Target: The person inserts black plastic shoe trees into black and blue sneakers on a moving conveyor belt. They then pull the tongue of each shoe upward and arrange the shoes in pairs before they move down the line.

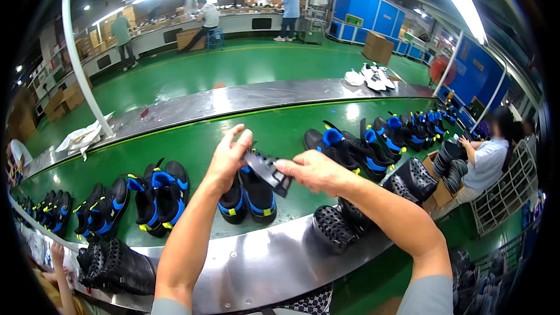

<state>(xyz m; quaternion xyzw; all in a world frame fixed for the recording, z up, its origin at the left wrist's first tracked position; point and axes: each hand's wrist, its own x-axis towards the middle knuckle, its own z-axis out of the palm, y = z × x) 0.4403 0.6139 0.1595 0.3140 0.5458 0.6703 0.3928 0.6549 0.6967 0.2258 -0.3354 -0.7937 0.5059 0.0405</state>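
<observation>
My right hand point(312, 171) pinches a dark, flat, curved strip-like piece point(267, 170) with lighter grey marks, thumb on its upper face. At the piece's other end, my left hand point(228, 154) is closed against it, its fingers bent and partly hidden. The piece is held in the air, tilted down to the right. Just beneath and behind it, a pair of black shoes point(260, 198) with blue and yellow-green heels stands on the green belt point(204, 140), partly covered by my hands.
Similar pairs of shoes point(160, 195) line the belt on both sides. Stacks of black perforated pieces point(335, 226) lie along the metal near edge point(251, 268). White shoes point(376, 76) stand on the far ledge. A person point(493, 154) sits at the right beside a carton.
</observation>
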